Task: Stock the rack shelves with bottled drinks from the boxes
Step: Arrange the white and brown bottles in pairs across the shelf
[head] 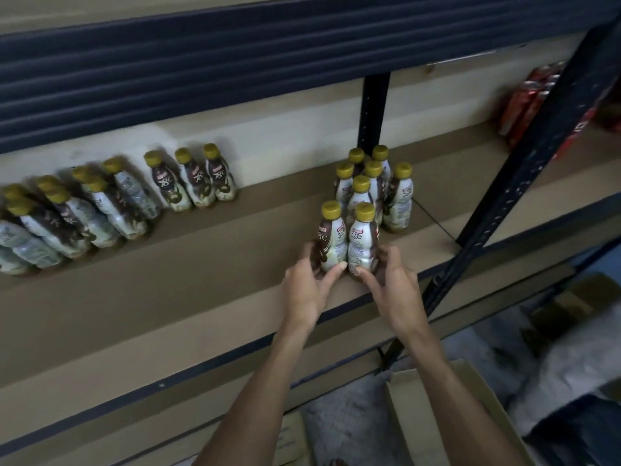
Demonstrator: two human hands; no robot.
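Note:
Two gold-capped drink bottles stand side by side near the front edge of the brown shelf board [201, 264]. My left hand [311, 280] grips the base of the left bottle [331, 235]. My right hand [389, 284] grips the base of the right bottle [363, 238]. Right behind them stands a cluster of several like bottles [373, 186]. A long row of the same bottles [111, 203] lines the shelf's back on the left.
A black rack upright [524, 183] slants down just right of my hands, and another post [373, 109] stands behind the cluster. Red drink packs [531, 102] sit on the shelf at far right. An open cardboard box [437, 415] lies on the floor below.

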